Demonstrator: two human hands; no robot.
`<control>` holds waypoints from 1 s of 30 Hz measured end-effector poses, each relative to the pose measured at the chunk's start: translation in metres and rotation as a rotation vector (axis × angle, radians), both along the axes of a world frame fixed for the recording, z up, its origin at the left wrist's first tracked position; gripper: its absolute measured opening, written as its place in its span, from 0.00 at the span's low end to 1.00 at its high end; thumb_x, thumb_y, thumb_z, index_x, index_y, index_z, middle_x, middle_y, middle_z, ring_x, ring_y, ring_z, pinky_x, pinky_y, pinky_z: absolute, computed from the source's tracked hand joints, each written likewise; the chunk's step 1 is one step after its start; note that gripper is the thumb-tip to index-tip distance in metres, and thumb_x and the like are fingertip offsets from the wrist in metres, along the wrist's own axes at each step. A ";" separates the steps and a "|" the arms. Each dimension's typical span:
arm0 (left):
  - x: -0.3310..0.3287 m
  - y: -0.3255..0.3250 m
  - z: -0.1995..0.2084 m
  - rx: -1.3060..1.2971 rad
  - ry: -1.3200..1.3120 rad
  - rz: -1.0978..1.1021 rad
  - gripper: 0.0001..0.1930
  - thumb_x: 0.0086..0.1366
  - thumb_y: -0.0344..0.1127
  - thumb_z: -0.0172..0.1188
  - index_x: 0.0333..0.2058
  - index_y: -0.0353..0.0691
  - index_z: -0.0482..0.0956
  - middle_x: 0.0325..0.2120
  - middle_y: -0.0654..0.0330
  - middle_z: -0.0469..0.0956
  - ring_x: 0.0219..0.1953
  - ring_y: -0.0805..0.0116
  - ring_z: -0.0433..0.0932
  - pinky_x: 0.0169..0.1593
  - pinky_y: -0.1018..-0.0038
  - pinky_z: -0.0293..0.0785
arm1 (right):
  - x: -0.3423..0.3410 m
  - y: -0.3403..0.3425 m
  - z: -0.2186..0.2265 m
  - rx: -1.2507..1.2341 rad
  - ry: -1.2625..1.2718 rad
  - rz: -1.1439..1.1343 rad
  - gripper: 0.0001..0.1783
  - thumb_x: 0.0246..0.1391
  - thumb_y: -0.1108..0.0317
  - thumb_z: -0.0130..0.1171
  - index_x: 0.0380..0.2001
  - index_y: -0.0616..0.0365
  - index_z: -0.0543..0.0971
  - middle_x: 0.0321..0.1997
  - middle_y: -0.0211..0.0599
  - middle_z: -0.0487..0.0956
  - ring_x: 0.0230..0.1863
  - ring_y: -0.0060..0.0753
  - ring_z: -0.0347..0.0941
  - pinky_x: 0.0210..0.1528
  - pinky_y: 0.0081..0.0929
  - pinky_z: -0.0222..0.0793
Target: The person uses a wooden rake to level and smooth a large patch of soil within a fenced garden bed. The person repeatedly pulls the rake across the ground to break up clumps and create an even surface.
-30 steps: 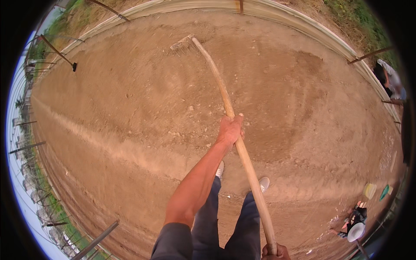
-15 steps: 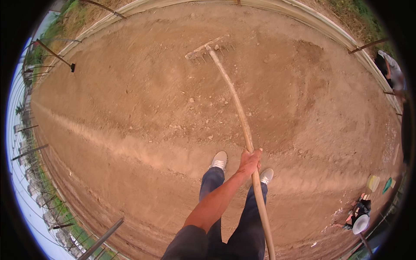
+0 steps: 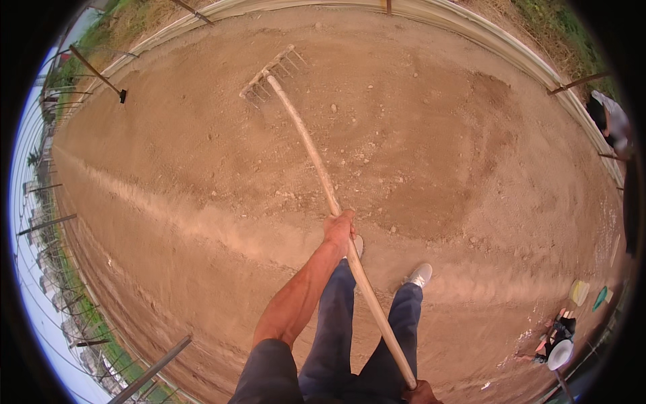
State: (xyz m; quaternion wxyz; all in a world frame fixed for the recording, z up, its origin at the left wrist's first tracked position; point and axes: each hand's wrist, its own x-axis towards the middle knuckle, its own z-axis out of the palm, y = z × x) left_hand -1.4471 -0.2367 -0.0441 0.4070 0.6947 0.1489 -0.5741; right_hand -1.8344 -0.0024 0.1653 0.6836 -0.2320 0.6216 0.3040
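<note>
A long-handled garden rake [image 3: 306, 138] reaches away from me across the brown soil. My left hand [image 3: 338, 229] is closed around the wooden handle about midway, its arm stretched forward. At the lower edge my right hand [image 3: 421, 393] shows in part, wrapped around the near end of the handle. The rake's toothed head [image 3: 274, 73] is up at the far left of centre, its tines in plain sight; whether they touch the ground I cannot tell. Small clods [image 3: 350, 161] lie scattered beside the handle.
My shoes [image 3: 420, 275] stand on a low soil ridge. A pale sheet border [image 3: 484, 25] with posts runs along the far side. At lower right a person in a white hat [image 3: 560, 353] crouches near a yellow container [image 3: 579, 292]. Another person [image 3: 611, 118] is at the right edge.
The rake head has swung left, and its tines show more fully. My left hand has shifted left with the handle. The right hand has come into view at the handle's end.
</note>
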 end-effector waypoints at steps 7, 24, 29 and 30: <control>0.120 -0.019 -0.009 -0.038 -0.598 -0.221 0.17 0.59 0.39 0.57 0.35 0.29 0.66 0.22 0.51 0.74 0.22 0.57 0.76 0.26 0.62 0.72 | 0.225 -0.159 -0.030 -0.247 -0.477 -0.261 0.13 0.45 0.70 0.60 0.33 0.56 0.67 0.18 0.29 0.67 0.13 0.19 0.64 0.13 0.23 0.60; -0.022 0.061 -0.005 0.119 -0.437 -0.338 0.21 0.54 0.38 0.59 0.38 0.27 0.63 0.19 0.48 0.75 0.17 0.60 0.76 0.21 0.68 0.72 | -0.019 -0.023 0.038 0.090 -0.065 -0.133 0.13 0.43 0.72 0.61 0.33 0.59 0.71 0.21 0.31 0.71 0.19 0.24 0.67 0.20 0.24 0.64; -0.103 0.118 0.022 0.078 -0.307 -0.218 0.21 0.55 0.38 0.59 0.37 0.29 0.62 0.18 0.53 0.73 0.15 0.64 0.74 0.20 0.70 0.71 | -0.113 0.018 0.068 -0.011 -0.028 -0.172 0.12 0.48 0.69 0.62 0.36 0.57 0.73 0.24 0.22 0.71 0.26 0.16 0.64 0.26 0.19 0.63; -0.121 0.122 0.035 0.073 -0.273 -0.195 0.22 0.55 0.39 0.59 0.38 0.29 0.61 0.17 0.54 0.72 0.15 0.65 0.74 0.20 0.70 0.71 | -0.132 0.020 0.075 -0.022 -0.009 -0.185 0.10 0.47 0.71 0.61 0.33 0.57 0.73 0.24 0.21 0.70 0.26 0.15 0.63 0.26 0.19 0.62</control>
